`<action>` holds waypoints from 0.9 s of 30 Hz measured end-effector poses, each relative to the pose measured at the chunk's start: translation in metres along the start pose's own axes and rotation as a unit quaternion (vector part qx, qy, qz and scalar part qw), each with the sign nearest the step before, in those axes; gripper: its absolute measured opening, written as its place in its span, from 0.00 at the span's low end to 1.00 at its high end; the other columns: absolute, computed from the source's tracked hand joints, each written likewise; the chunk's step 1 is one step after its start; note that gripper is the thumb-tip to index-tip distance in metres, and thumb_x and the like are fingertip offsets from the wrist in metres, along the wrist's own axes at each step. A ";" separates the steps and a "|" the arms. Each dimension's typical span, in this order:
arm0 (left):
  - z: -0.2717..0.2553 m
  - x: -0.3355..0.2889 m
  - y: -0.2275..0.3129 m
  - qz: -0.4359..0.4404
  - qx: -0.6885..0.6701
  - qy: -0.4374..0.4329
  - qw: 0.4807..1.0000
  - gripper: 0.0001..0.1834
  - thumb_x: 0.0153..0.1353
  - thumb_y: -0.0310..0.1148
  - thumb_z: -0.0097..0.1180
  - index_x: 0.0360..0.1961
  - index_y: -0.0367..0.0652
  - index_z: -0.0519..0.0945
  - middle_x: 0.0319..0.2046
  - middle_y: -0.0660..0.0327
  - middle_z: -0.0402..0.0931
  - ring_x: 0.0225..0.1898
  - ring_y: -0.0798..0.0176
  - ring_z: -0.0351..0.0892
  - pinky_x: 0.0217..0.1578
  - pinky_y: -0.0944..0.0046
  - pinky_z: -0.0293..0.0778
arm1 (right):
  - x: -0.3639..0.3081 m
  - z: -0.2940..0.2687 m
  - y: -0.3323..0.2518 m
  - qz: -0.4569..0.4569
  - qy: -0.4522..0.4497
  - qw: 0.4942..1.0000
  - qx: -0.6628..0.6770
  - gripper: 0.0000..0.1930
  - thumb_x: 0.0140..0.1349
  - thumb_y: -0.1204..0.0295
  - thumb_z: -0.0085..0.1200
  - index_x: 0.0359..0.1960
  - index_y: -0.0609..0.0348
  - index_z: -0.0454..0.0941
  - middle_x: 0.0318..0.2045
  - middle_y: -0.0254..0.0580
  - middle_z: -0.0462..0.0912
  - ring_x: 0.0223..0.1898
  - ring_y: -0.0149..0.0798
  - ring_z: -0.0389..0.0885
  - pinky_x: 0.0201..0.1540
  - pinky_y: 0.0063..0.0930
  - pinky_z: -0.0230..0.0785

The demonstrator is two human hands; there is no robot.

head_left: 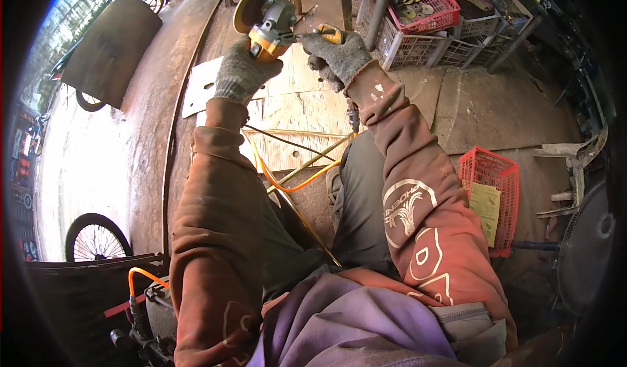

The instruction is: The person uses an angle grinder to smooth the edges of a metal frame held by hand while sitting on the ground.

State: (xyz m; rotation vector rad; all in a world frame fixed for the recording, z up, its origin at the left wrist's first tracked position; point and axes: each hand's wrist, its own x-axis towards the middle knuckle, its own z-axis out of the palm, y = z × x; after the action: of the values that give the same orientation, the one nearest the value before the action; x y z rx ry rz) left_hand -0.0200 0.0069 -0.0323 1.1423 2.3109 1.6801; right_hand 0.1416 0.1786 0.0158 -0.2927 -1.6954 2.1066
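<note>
In a grey knit glove, my left hand (pixel 245 73) is closed round the yellow body of an angle grinder (pixel 271 31), whose large round disc (pixel 251 1) tilts up and away on the far side. My right hand (pixel 339 57), gloved the same way, grips a yellow-topped air blow gun (pixel 331 32). Its thin nozzle points left, close to the grinder's head. Below my right wrist shows a hose coupling (pixel 353 117), with an orange hose (pixel 297 189) curving from it across my legs. Part of the blow gun is hidden by my fingers.
Pale plywood (pixel 300 106) lies on the floor beneath my hands. Grey crates (pixel 411 50) stand at the far right, with a red basket (pixel 450 14) of discs on top. Another red basket (pixel 509 204) sits right of my arm, near a round fan (pixel 588 249). A spoked wheel (pixel 98 239) is at left.
</note>
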 end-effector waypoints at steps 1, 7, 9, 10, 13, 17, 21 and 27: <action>0.000 0.001 0.000 -0.002 0.015 -0.003 1.000 0.36 0.49 0.39 0.80 0.60 0.41 0.81 0.46 0.53 0.89 0.47 0.53 0.89 0.51 0.54 0.81 | 0.000 0.000 0.000 0.010 -0.002 1.000 0.011 0.11 0.65 0.68 0.75 0.38 0.59 0.85 0.25 0.36 0.82 0.20 0.29 0.77 0.22 0.26 0.70; -0.001 0.002 0.001 0.022 0.076 -0.004 0.997 0.37 0.49 0.42 0.81 0.60 0.42 0.81 0.46 0.51 0.89 0.48 0.50 0.90 0.51 0.53 0.82 | 0.008 -0.004 0.007 0.034 0.021 0.999 0.008 0.10 0.65 0.68 0.75 0.38 0.56 0.85 0.23 0.34 0.82 0.17 0.27 0.75 0.17 0.23 0.63; 0.000 0.001 0.002 0.020 0.067 -0.006 0.998 0.37 0.49 0.42 0.80 0.60 0.42 0.81 0.46 0.51 0.90 0.48 0.51 0.90 0.51 0.54 0.82 | 0.011 -0.001 0.010 -0.010 0.032 0.998 0.046 0.11 0.63 0.66 0.77 0.37 0.55 0.86 0.22 0.35 0.83 0.15 0.25 0.74 0.14 0.23 0.59; 0.000 0.001 0.003 0.016 0.055 -0.010 0.998 0.37 0.49 0.42 0.80 0.60 0.42 0.81 0.46 0.51 0.90 0.48 0.52 0.90 0.51 0.54 0.82 | 0.011 0.000 0.011 -0.004 0.053 0.997 0.062 0.11 0.62 0.66 0.78 0.37 0.54 0.87 0.22 0.35 0.84 0.14 0.25 0.73 0.12 0.22 0.57; 0.002 0.001 0.002 0.012 0.047 -0.016 0.999 0.36 0.49 0.40 0.80 0.59 0.42 0.82 0.45 0.52 0.90 0.47 0.53 0.90 0.51 0.55 0.83 | 0.005 -0.001 0.004 0.015 0.057 0.998 0.014 0.11 0.62 0.64 0.78 0.37 0.53 0.87 0.22 0.35 0.83 0.13 0.24 0.71 0.12 0.22 0.55; 0.003 0.001 0.001 0.001 0.034 -0.018 0.999 0.35 0.49 0.40 0.79 0.59 0.41 0.82 0.45 0.52 0.90 0.46 0.54 0.91 0.50 0.56 0.83 | -0.007 -0.004 -0.009 0.051 0.002 0.999 0.000 0.11 0.64 0.66 0.76 0.38 0.55 0.85 0.23 0.36 0.83 0.16 0.26 0.74 0.16 0.22 0.62; 0.003 0.002 0.003 -0.017 0.049 -0.015 0.999 0.35 0.49 0.41 0.79 0.58 0.41 0.82 0.45 0.51 0.90 0.46 0.54 0.91 0.50 0.56 0.83 | -0.009 0.003 -0.010 0.046 0.005 0.999 -0.015 0.11 0.66 0.65 0.75 0.39 0.56 0.86 0.22 0.36 0.83 0.15 0.26 0.73 0.16 0.21 0.60; 0.001 -0.002 0.012 -0.005 0.106 -0.001 0.994 0.36 0.47 0.42 0.80 0.57 0.41 0.83 0.44 0.49 0.90 0.47 0.49 0.91 0.50 0.53 0.84 | -0.007 0.000 -0.005 0.033 -0.021 0.999 -0.011 0.10 0.66 0.66 0.74 0.40 0.56 0.86 0.22 0.35 0.83 0.16 0.25 0.74 0.17 0.21 0.61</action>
State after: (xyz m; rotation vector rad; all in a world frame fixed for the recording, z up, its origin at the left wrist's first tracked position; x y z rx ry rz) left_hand -0.0123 0.0078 -0.0233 1.1628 2.5381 1.4568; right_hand 0.1491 0.1763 0.0201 -0.3185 -1.7569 2.1569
